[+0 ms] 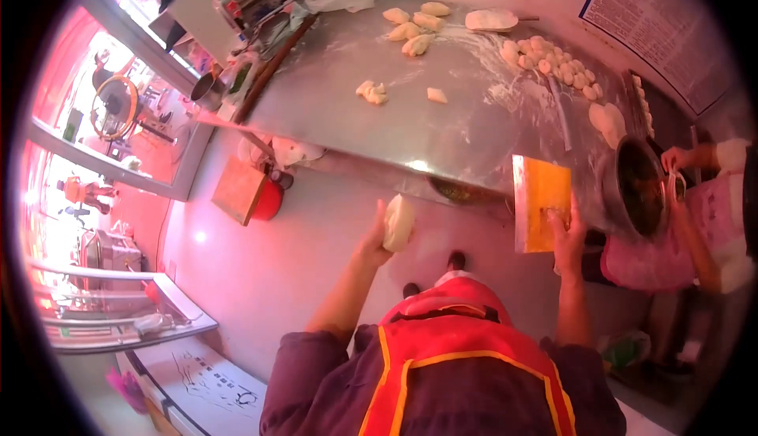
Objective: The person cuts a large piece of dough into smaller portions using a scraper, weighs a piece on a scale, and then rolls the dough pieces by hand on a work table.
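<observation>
In my left hand [376,248] is a pale, rounded lump of dough [399,223], held up in front of the table's near edge with my fingers closed round it. My right hand [568,240] grips a wide yellow dough scraper [546,191] with a bright metal-looking strip along its left side. The scraper stands upright near the table edge. Closest to my hands on the metal tabletop [332,112] lie a torn clump of dough [371,92] and a small dough piece [437,95].
Several dough pieces [427,21] lie at the back, and many small dough balls [545,63] on floured metal at the right. A co-worker's hands [677,159] are beside a large metal bowl [638,179]. A box [238,191] and red bucket [269,201] stand on the floor, left.
</observation>
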Tool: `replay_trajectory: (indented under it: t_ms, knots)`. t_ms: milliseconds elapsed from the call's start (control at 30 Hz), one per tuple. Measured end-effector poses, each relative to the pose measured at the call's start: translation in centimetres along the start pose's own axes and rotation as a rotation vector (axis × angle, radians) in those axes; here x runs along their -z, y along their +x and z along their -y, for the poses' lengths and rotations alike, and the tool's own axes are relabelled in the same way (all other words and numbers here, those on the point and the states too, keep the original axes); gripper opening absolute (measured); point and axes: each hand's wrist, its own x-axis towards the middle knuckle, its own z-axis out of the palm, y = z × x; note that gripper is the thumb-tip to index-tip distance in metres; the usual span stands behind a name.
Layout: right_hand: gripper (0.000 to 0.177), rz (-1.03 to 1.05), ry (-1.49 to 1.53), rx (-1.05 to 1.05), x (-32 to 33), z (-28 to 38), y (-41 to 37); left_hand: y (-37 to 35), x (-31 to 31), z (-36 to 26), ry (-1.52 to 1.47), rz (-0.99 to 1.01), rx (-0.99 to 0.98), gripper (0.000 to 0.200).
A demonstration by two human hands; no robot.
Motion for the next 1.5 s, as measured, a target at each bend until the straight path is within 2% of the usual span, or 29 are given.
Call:
replay_trajectory:
  t_ms: [67, 133, 200, 267, 367, 433, 500, 567, 633, 733, 833, 933, 1033, 1133, 1233, 1333, 1400, 1467, 1500]
  knots:
    - [0.052, -0.023, 0.048, 0.025, -1.0, -1.7, 2.6, 4.2, -1.5, -3.1, 0.081, 0.01, -0.057, 0.05]
    - [0.054, -0.016, -0.042, -0.049, -2.0, -2.4, 5.0, 7.9, -1.0, -4.3, 0.156, 0.05, -0.095, 0.047]
    - [0.054, 0.005, -0.02, -0.048, -3.6, -5.2, 9.2, 12.2, 0.2, -4.2, 0.123, -0.009, -0.075, 0.044]
    - [0.055, 0.042, 0.006, -0.07, -5.0, -4.7, 12.2, 13.9, -0.4, -4.9, 0.12, -0.042, -0.016, 0.043]
    - [0.055, 0.088, -0.011, -0.051, -6.3, -4.5, 16.8, 15.6, -6.0, -6.8, 0.088, -0.064, 0.041, 0.041]
    - [0.055, 0.092, -0.1, 0.005, -6.7, -3.9, 19.5, 18.7, -7.8, -9.8, 0.086, -0.08, -0.008, 0.04]
    - [0.055, 0.077, -0.09, -0.043, -7.4, -3.6, 20.8, 20.5, -7.8, -14.2, 0.052, -0.042, 0.01, 0.037]
    - [0.055, 0.041, -0.109, -0.042, -8.5, -3.7, 21.9, 23.4, -9.3, -19.6, 0.295, -0.243, -0.198, 0.036]
    - [0.055, -0.018, -0.16, 0.005, -9.7, -4.0, 22.2, 26.2, -10.4, -25.3, 0.665, -0.41, -0.363, 0.041]
    - [0.055, -0.042, -0.077, -0.112, -12.1, -3.6, 21.9, 32.3, -7.8, -31.1, 1.224, -0.506, -0.857, 0.051]
    - [0.055, -0.077, -0.162, -0.276, -14.7, -2.5, 21.1, 38.5, -4.2, -34.6, 2.02, -0.823, -0.773, 0.065]
    - [0.054, -0.129, -0.147, -0.353, -16.9, -0.7, 20.2, 39.3, -3.5, -35.9, 1.943, -0.687, -0.784, 0.078]
    - [0.056, -0.19, -0.034, -0.367, -18.7, 1.5, 20.0, 40.0, -3.3, -37.0, 1.958, -0.607, -0.928, 0.08]
    - [0.056, -0.199, -0.099, -0.328, -20.0, 2.1, 19.9, 38.8, -3.6, -36.4, 2.113, -0.608, -0.911, 0.077]
    - [0.052, -0.261, -0.083, -0.353, -21.4, 1.6, 19.9, 38.7, -2.5, -37.2, 2.131, -0.518, -0.992, 0.068]
    - [0.052, -0.215, -0.152, -0.446, -21.7, 2.6, 20.8, 41.1, -1.8, -40.8, 1.867, -0.459, -0.915, 0.057]
    - [0.052, -0.23, -0.161, -0.433, -22.2, 2.8, 21.7, 42.2, -3.2, -44.9, 1.615, -0.483, -0.595, 0.049]
    - [0.052, -0.24, -0.193, -0.42, -22.5, 2.8, 21.8, 47.4, -2.4, -49.3, 1.34, -0.419, -0.436, 0.049]
    - [0.052, -0.245, -0.222, -0.406, -22.6, 2.5, 21.9, 48.9, -5.1, -50.2, 1.308, -0.424, -0.451, 0.048]
